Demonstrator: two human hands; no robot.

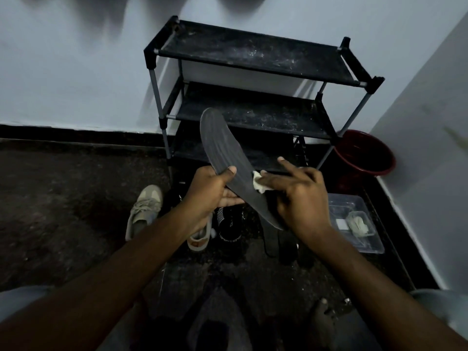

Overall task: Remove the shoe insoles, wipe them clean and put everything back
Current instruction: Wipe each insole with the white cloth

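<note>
A long dark grey insole is held in the air in front of the shoe rack, toe end up and away. My left hand grips it near the middle, thumb on top and fingers underneath. My right hand presses a small white wipe onto the insole's lower half, with the index finger sticking out straight. A beige sneaker lies on the floor below my left wrist. A black shoe with white lettering sits beside it. Another dark shoe lies under my right hand.
A black three-shelf shoe rack stands against the wall straight ahead. A dark red tub sits in the corner to its right. A clear plastic box holding wipes rests on the floor at the right wall. The floor is dark.
</note>
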